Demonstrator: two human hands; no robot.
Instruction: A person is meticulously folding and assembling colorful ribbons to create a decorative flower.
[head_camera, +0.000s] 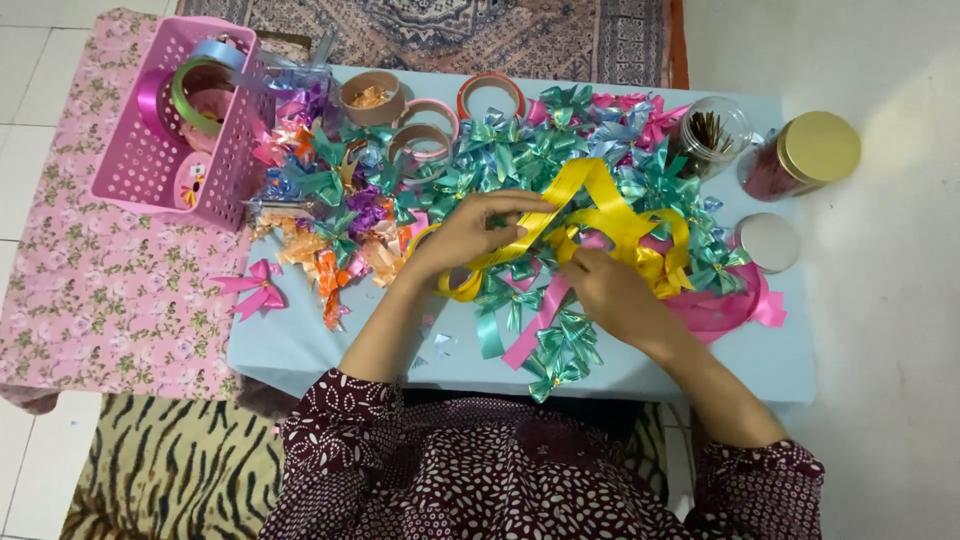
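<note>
Your left hand (470, 232) is pinched closed on a yellow ribbon (600, 205), gripping a loop of it between thumb and fingertips above the middle of the worktop (300, 340). Your right hand (610, 290) sits just beside it, lower and to the right, with its fingers curled down onto the same yellow ribbon where it crosses a pink ribbon strip (535, 325); whether this hand fully grips the ribbon cannot be told. The two hands are near each other but not touching.

The yellow ribbon arcs up from your hands in wide loops and rests on a dense pile of teal ribbon bows (520, 150) covering the centre of the light blue worktop. Orange and purple bows (340, 240) lie to the left of the pile. A single pink bow (255, 285) lies apart on the floral cloth at the worktop's left edge.

A pink perforated basket (150, 170) holding ribbon rolls stands at far left. Several tape rolls (425, 135) lie behind the bows. At far right stand a clear jar (712, 135), a gold-lidded jar (805, 155), and a round lid (768, 242).
</note>
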